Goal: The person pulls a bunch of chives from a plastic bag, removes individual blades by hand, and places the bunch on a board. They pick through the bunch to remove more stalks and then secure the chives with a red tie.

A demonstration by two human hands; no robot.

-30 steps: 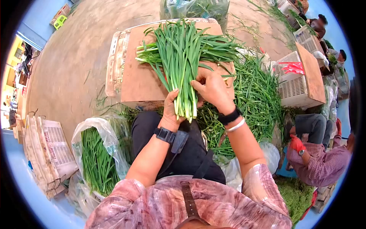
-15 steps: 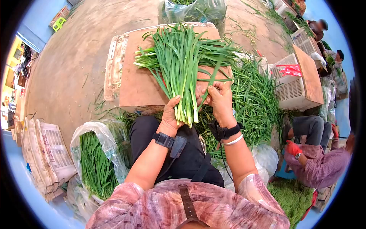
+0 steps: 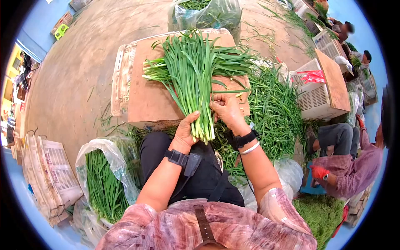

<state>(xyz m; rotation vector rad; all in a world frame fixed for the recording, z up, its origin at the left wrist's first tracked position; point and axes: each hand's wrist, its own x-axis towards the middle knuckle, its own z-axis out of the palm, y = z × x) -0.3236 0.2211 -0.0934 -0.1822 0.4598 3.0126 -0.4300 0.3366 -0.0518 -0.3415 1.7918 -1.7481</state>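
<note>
My left hand [image 3: 186, 130] is closed around the pale lower stems of a bunch of garlic chives [image 3: 192, 79], whose green leaves fan out away from me over a brown board [image 3: 146, 100]. At the bunch's right edge my right hand [image 3: 227, 109] has thumb and fingers pinched together against the outer stalks. What lies between those fingertips is too small to make out. Beneath the held bunch, more garlic chives [image 3: 233, 62] lie crosswise on the board, their leaves pointing right. A few loose leaves and yellowish scraps rest near my right hand.
Loose green leaves [image 3: 273, 112] are heaped right of the board. Plastic bags of chives stand at front left [image 3: 104, 179] and beyond the board [image 3: 208, 18]. Crates are stacked left [image 3: 58, 166]; another crate [image 3: 310, 93] stands right. A person in red gloves [image 3: 350, 166] sits at right.
The long loose leaf in my right hand half a second ago no longer shows there. That hand has shifted left against the bunch. My left hand keeps its hold on the stems.
</note>
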